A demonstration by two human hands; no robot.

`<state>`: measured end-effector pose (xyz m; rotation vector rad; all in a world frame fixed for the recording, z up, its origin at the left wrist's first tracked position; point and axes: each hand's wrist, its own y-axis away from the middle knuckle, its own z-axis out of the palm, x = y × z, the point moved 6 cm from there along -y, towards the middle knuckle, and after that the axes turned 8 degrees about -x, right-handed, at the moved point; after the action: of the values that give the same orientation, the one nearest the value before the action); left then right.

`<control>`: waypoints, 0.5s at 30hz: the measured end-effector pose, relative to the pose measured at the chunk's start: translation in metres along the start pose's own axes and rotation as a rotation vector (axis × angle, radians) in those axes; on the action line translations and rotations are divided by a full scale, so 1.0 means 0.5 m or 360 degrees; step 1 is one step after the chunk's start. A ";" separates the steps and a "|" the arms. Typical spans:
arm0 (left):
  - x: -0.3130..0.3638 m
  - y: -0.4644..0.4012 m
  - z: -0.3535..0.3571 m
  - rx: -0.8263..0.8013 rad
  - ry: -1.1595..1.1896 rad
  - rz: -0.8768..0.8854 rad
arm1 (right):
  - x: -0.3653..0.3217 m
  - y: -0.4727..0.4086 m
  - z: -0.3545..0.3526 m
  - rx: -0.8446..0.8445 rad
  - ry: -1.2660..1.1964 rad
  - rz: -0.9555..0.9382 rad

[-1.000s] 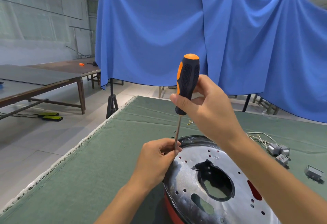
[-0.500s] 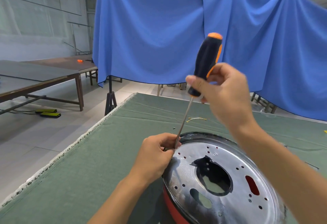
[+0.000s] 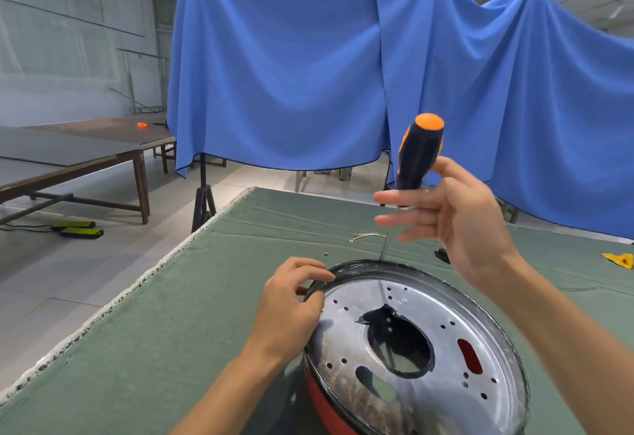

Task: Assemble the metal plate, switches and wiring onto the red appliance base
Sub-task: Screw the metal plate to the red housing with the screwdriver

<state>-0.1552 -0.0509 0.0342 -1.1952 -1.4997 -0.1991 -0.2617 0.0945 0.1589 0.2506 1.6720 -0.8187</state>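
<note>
The red appliance base sits at the near right of the green table, topped by a shiny round metal plate with a large centre hole and several small holes. My left hand curls its fingers and thumb over the black rim at the plate's left edge. My right hand hovers above the far rim with the fingers spread straight. It holds an orange-and-black screwdriver upright between thumb and forefinger. The thin shaft runs down to the far rim.
A small wire with yellow terminals, a tiny screw, a black part and a yellow scrap lie on the green cloth. The table's left edge drops to the floor. A black stand and wooden tables are left.
The screwdriver has swung from beside my left fingers over to the plate's far rim. My right fingers spread out straight. My left hand let go of the shaft and now curls over the rim.
</note>
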 end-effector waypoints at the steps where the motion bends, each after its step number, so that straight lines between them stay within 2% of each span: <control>1: -0.004 -0.001 0.000 0.0006 -0.0011 -0.0038 | 0.004 0.007 -0.005 -0.0050 -0.0119 0.0074; 4: -0.036 -0.005 0.004 -0.0031 -0.0022 -0.0349 | 0.023 0.023 -0.019 -0.0095 -0.0296 0.0314; 7: -0.063 -0.005 0.021 -0.0165 0.0219 -0.0685 | 0.044 0.044 -0.038 -0.0083 -0.0325 0.0530; 9: -0.063 -0.002 0.028 -0.0214 0.0324 -0.0753 | 0.048 0.062 -0.047 -0.0161 -0.0380 0.0665; 15: -0.063 0.000 0.021 -0.0196 0.0309 -0.0821 | 0.039 0.102 -0.072 -0.0437 -0.0373 0.0853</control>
<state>-0.1673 -0.0610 0.0048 -0.8328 -1.6135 -0.7419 -0.2659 0.1495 0.1237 0.3739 1.3821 -0.2048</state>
